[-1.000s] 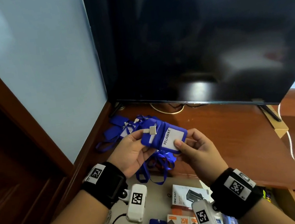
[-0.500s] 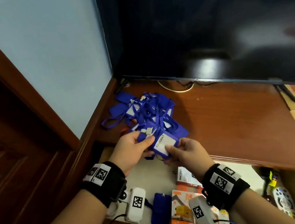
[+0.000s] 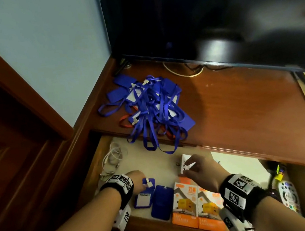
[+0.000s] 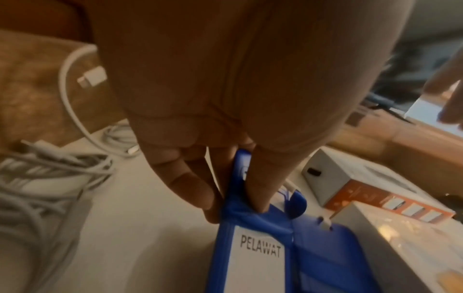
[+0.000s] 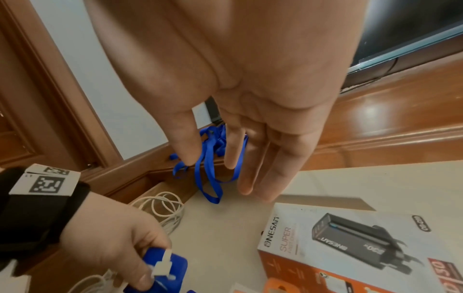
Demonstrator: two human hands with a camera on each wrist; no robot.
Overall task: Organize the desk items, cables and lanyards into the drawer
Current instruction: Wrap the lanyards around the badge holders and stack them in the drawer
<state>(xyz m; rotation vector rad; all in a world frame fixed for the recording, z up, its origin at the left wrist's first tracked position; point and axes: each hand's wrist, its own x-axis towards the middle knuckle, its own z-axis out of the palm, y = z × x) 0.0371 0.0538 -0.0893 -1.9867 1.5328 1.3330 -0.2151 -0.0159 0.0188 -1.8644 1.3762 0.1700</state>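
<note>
In the open drawer [image 3: 155,166], my left hand [image 3: 144,183] pinches the top of a blue badge holder [image 3: 142,200] labelled PELAWAT, with its strap folded under my fingers. The holder lies flat on the drawer floor beside a second blue holder [image 3: 162,202]. The left wrist view shows my thumb and fingers [image 4: 258,194] pinching the blue top of the badge holder [image 4: 258,257]. My right hand [image 3: 189,167] hovers over a white charger box [image 3: 184,161], its fingers [image 5: 250,178] straight and holding nothing. A tangled pile of blue lanyards [image 3: 150,104] lies on the desk, with loops hanging over the drawer.
White cables [image 3: 112,158] lie coiled in the drawer's left corner. Two orange charger boxes [image 3: 185,204] stand at the front, and a remote control [image 3: 288,194] lies at the right end. A television [image 3: 192,12] stands at the back of the wooden desk top [image 3: 234,107].
Both hands dropped from the desk edge into the drawer. The badge holder went down flat beside the other one. My right hand let go of it and moved right over the white box.
</note>
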